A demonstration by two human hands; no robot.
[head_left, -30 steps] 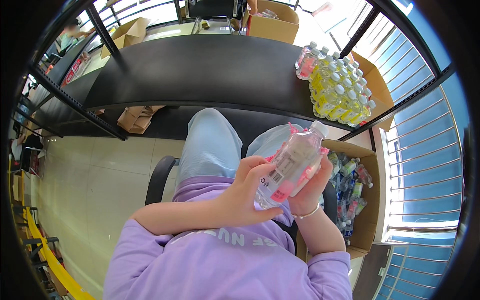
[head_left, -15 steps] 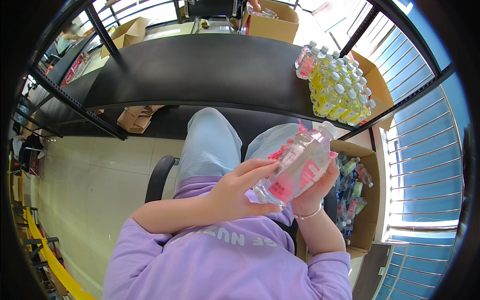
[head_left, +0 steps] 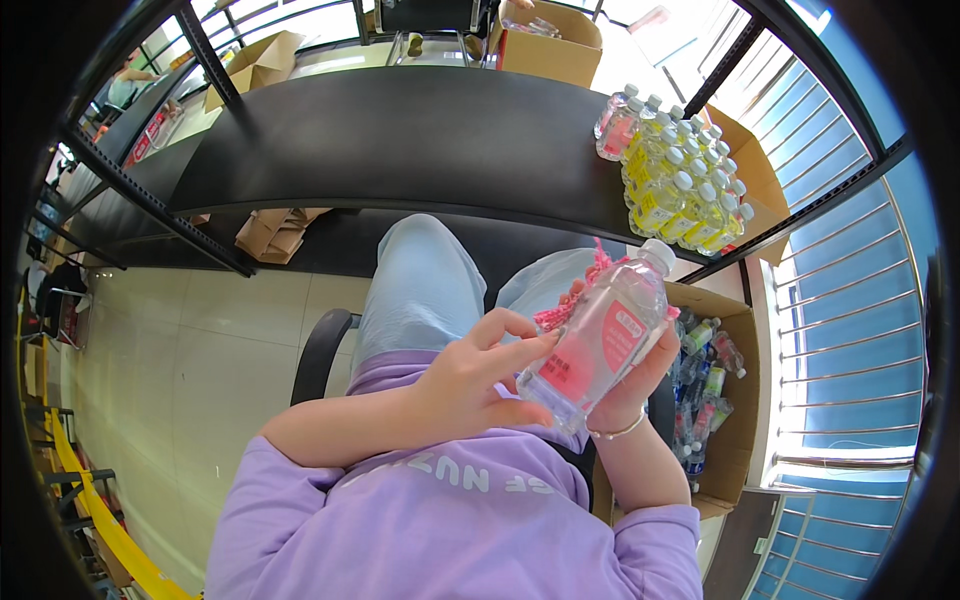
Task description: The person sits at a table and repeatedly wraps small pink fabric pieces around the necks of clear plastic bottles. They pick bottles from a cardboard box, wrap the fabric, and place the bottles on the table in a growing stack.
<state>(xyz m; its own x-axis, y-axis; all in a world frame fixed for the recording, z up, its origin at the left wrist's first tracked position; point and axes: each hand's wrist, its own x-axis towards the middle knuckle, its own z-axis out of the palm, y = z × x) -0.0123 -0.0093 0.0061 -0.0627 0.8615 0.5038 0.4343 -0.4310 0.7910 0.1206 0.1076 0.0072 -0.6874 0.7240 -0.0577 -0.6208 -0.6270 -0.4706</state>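
Note:
A clear plastic bottle (head_left: 600, 345) with a white cap and a pink printed label is tilted in front of my lap, its cap pointing up and to the right. My right hand (head_left: 637, 378) is wrapped round its right side and back. From the left, my left hand (head_left: 470, 375) meets the bottle with bent fingers at the label's edge, the thumb near its base. Pink textured material (head_left: 553, 318) sticks out behind the bottle on both sides; most of it is hidden, so I cannot tell what it is.
A black table (head_left: 420, 140) stretches ahead, with several yellow-labelled bottles (head_left: 675, 190) and a few pink-labelled bottles (head_left: 617, 135) grouped at its right end. Right of my chair, an open cardboard box (head_left: 735, 400) holds many bottles. Black rack posts (head_left: 205, 55) frame the table; folded brown cardboard (head_left: 275, 235) lies underneath.
The bottle has turned about its length, so more of the pink label's front faces up. My left fingers have bent and shifted slightly along its side. My right hand keeps its hold.

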